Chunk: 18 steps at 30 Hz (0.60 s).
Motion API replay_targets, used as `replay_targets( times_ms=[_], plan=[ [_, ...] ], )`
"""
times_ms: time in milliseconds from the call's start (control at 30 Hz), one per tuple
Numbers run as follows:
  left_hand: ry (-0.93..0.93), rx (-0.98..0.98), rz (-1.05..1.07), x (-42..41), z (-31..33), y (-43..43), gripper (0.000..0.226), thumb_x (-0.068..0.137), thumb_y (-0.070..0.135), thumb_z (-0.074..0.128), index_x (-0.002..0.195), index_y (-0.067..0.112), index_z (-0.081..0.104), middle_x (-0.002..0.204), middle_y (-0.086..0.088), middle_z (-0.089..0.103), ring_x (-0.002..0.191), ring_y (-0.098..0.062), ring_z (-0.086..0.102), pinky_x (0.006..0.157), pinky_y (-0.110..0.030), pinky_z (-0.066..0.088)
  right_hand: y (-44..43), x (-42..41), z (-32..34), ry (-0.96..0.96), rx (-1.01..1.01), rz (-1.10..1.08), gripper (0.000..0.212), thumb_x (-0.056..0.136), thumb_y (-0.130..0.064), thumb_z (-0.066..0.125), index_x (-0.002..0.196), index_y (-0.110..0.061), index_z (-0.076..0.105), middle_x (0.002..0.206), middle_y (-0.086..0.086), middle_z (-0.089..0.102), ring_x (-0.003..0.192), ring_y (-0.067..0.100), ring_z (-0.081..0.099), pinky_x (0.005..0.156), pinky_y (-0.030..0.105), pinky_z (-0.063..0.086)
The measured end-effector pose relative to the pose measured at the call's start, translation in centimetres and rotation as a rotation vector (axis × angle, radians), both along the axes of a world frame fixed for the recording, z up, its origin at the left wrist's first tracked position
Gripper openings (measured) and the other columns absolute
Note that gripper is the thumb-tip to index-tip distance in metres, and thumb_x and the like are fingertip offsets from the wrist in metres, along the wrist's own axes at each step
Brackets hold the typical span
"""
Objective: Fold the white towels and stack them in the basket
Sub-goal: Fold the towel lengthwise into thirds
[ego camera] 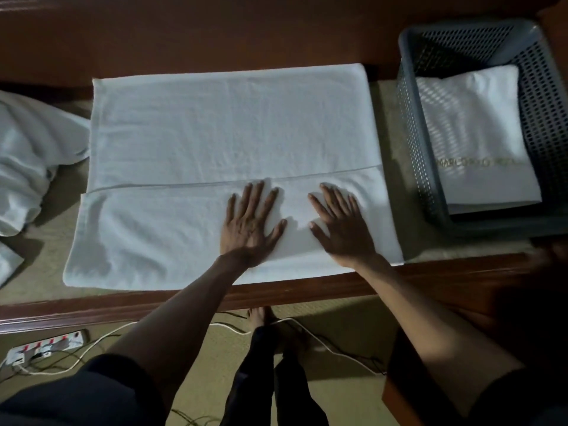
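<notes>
Both palms were flat on the big white terry towel (pixel 230 133), fingers straight and spread, gripping nothing: left hand (pixel 250 224) and right hand (pixel 341 229) side by side with a small gap, pressing on the near flap. The flap's hemmed edge ran just past my fingertips. The rest of the towel lay flat beyond that, across the green-topped wooden table (pixel 445 265). The near fold sat under my wrists at the table edge.

Handling, my read: soft, limp, light, thick pile. No stiffness, so it would sag from any single hold and a fold would drift unless pinned. Not slippery, not fragile. Terry drags on itself, so smooth outward from the palms, don't shove. Best holds looked like the flap's two corners, far out to either side of my hands, pinched through both layers at the hem.

Grey perforated plastic basket (pixel 410 133) stood off to the right of my right hand, with one folded white towel with gold lettering (pixel 473 130) lying in it. Crumpled heap of white towels (pixel 33 155) sat well out to the left of my left hand, unfolded
</notes>
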State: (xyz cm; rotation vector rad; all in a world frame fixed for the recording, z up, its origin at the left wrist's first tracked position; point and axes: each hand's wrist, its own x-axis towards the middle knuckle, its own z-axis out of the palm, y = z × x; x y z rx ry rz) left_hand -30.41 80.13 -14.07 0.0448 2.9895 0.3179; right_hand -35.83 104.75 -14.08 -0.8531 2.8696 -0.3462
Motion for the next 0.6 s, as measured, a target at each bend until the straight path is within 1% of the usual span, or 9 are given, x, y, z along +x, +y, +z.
replay_targets(
  times_ms=[167, 267, 333, 433, 500, 533, 600],
  plan=[
    [-0.002, -0.01, 0.006, -0.1, 0.2, 0.2, 0.072, 0.104, 0.068, 0.021, 0.163, 0.037, -0.004, 0.172, 0.004, -0.013, 0.158, -0.019, -0.013, 0.127, -0.053, 0.004, 5.3, -2.4, 0.0, 0.019, -0.003, -0.088, 0.062, 0.105, -0.053, 0.028, 0.161, -0.028, 0.021, 0.171, 0.002, 0.007, 0.157, 0.022, 0.003, 0.125, 0.053, 0.013],
    [0.007, -0.021, 0.011, -0.1, 0.2, 0.2, 0.071, 0.104, 0.068, 0.02, 0.163, 0.038, -0.004, 0.172, 0.004, -0.012, 0.158, -0.019, -0.012, 0.127, -0.052, 0.003, 6.6, -2.8, -0.3, 0.025, -0.025, -0.241, 0.064, 0.104, -0.056, 0.026, 0.161, -0.027, 0.02, 0.17, 0.002, 0.009, 0.157, 0.025, 0.007, 0.125, 0.054, 0.013],
    [0.013, -0.023, 0.014, 0.0, 0.2, 0.2, 0.071, 0.104, 0.067, 0.02, 0.163, 0.037, -0.004, 0.172, 0.004, -0.01, 0.158, -0.019, -0.011, 0.127, -0.052, 0.004, 6.1, -2.7, -0.4, 0.063, -0.022, -0.336, 0.066, 0.104, -0.054, 0.026, 0.16, -0.02, 0.026, 0.169, 0.007, 0.014, 0.156, 0.03, 0.012, 0.125, 0.053, 0.011],
    [0.019, -0.029, 0.02, 0.1, 0.1, 0.3, 0.07, 0.104, 0.067, 0.019, 0.163, 0.037, -0.004, 0.172, 0.004, -0.011, 0.158, -0.019, -0.012, 0.127, -0.052, 0.003, 3.6, -2.0, 0.3, 0.253, -0.015, -0.428, 0.061, 0.106, -0.044, 0.036, 0.152, -0.004, 0.041, 0.165, 0.019, 0.023, 0.154, 0.035, 0.018, 0.125, 0.054, 0.01],
    [0.02, -0.027, 0.02, 0.1, 0.2, 0.2, 0.07, 0.105, 0.066, 0.019, 0.163, 0.037, -0.005, 0.172, 0.004, -0.012, 0.158, -0.018, -0.013, 0.128, -0.051, 0.002, 0.6, -1.0, 0.9, 0.286, -0.118, -0.453, 0.058, 0.107, -0.039, 0.042, 0.152, -0.002, 0.041, 0.166, 0.02, 0.02, 0.155, 0.034, 0.016, 0.126, 0.05, 0.009],
    [0.026, -0.026, 0.018, 0.1, 0.1, 0.2, 0.069, 0.105, 0.065, 0.02, 0.163, 0.037, -0.004, 0.172, 0.004, -0.011, 0.158, -0.018, -0.013, 0.128, -0.051, 0.002, -1.3, -0.2, 0.9, 0.27, -0.209, -0.455, 0.057, 0.107, -0.037, 0.043, 0.152, -0.002, 0.04, 0.166, 0.021, 0.019, 0.155, 0.034, 0.016, 0.127, 0.048, 0.011],
    [0.041, -0.018, 0.025, 0.2, 0.0, 0.1, 0.068, 0.106, 0.062, 0.021, 0.164, 0.036, -0.003, 0.172, 0.003, -0.01, 0.158, -0.018, -0.011, 0.128, -0.051, 0.003, -5.3, 1.3, 0.2, 0.242, -0.377, -0.465, 0.055, 0.108, -0.034, 0.045, 0.151, 0.0, 0.041, 0.163, 0.023, 0.025, 0.153, 0.034, 0.023, 0.124, 0.049, 0.023]
  ],
)
